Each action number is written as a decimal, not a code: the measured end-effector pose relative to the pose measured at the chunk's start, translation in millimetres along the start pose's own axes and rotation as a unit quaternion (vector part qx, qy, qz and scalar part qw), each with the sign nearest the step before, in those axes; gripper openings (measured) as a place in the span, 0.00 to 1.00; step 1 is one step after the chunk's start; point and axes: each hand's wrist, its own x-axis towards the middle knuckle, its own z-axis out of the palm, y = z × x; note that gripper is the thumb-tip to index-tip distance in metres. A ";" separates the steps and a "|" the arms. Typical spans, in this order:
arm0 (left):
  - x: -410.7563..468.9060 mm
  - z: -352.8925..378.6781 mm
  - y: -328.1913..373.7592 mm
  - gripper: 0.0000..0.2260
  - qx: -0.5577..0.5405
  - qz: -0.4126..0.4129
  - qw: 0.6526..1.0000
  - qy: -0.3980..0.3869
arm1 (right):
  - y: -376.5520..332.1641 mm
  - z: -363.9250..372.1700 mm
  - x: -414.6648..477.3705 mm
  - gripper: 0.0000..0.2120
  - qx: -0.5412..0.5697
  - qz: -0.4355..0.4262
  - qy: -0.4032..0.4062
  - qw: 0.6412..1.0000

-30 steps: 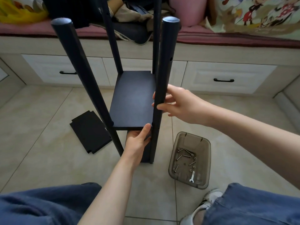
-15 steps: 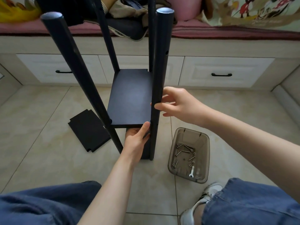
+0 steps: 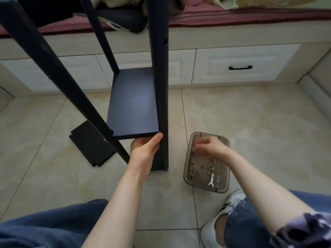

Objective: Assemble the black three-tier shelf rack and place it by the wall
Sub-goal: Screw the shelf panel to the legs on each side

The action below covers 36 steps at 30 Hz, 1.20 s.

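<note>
While my left hand (image 3: 143, 151) clasps the front edge of the shelf board (image 3: 132, 104), my right hand (image 3: 209, 146) hangs blurred over the screw tray (image 3: 220, 191); its grip I cannot tell.

The rack (image 3: 160, 86) stands at the centre of the frame, its posts running up past the top edge. A shelf (image 3: 132, 102) sits between the posts. Left of the rack's foot a loose panel (image 3: 91, 144) lies flat on the floor. To the right of the rack, at lower centre-right, is a bin (image 3: 188, 179) with screws (image 3: 195, 161) and a wrench (image 3: 211, 179) in it. The left hand (image 3: 145, 149) is under the shelf's near edge, with its thumb against the near right post. The right hand (image 3: 209, 147) is over the bin's far half, perhaps reaching inside; blur hides this. A bench (image 3: 232, 33) with a drawer handle (image 3: 240, 67) crosses the top behind the rack. A shoe (image 3: 223, 212) lies just below the bin.
</note>
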 end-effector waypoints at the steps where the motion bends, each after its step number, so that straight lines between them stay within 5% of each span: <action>1: 0.0 0.4 0.7 0.21 -0.001 0.001 1.000 0.003 | 16.5 2.5 5.2 0.12 -0.008 0.024 0.013 1.000; 6: -0.6 3.1 2.1 0.19 -0.002 -0.002 1.000 0.018 | 76.8 18.1 23.5 0.04 -0.132 0.093 0.007 0.987; 13: -0.5 2.5 2.2 0.24 0.011 -0.008 1.000 0.021 | 99.9 45.2 47.4 0.13 -0.281 0.092 -0.052 0.954; 17: 0.5 0.2 1.4 0.21 0.017 -0.011 0.999 0.027 | 108.5 54.9 56.2 0.17 -0.318 0.111 -0.064 0.939; 28: -0.1 3.3 0.4 0.32 -0.033 -0.016 0.999 0.020 | 117.5 62.6 57.0 0.14 -0.396 0.083 -0.022 0.914; 36: -1.8 8.9 -2.9 0.22 -0.061 -0.018 0.997 0.037 | 102.6 53.7 39.9 0.12 -0.393 0.061 0.043 0.917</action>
